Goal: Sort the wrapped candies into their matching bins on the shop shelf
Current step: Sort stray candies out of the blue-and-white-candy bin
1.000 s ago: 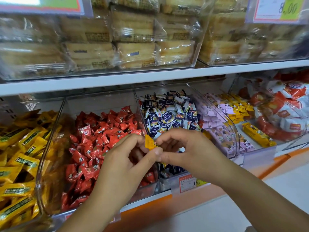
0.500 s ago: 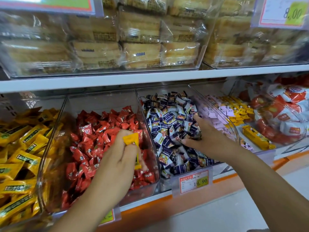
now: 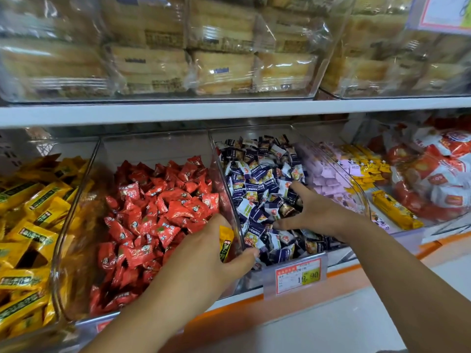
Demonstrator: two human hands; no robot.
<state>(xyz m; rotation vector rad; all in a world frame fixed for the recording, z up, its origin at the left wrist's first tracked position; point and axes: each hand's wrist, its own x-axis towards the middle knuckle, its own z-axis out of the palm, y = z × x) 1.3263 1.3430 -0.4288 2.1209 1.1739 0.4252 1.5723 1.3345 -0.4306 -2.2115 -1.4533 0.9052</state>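
- The left hand (image 3: 201, 266) pinches one yellow candy (image 3: 226, 242) between thumb and fingers. Dark print runs down its wrapper, too small to read.
- That candy hangs over the front right corner of the red-candy bin (image 3: 153, 149), right against the clear wall that parts it from the navy-candy bin (image 3: 254, 131). The thumb reaches across that wall.
- The yellow candies (image 3: 30, 225) with similar dark-banded wrappers lie at the far left, beyond the red ones.
- The right hand (image 3: 318, 212) is down among the navy-and-white candies (image 3: 257, 174), thumb and forefinger spread wide. Whether it has caught one I cannot tell.
- The red candies (image 3: 158, 212) each bear a small round pale mark (its lettering is unreadable).
- A price tag (image 3: 300, 275) hangs on the shelf edge below the navy-candy bin, red-bordered, with "19.90" on a yellow patch. The small print is illegible.
- Further right lie lilac packs (image 3: 328, 174), yellow packs (image 3: 367, 164) and red-and-white packs (image 3: 438, 179).
- The upper shelf holds clear-wrapped cakes (image 3: 221, 70), and a corner tag (image 3: 438, 14) there is blurred.
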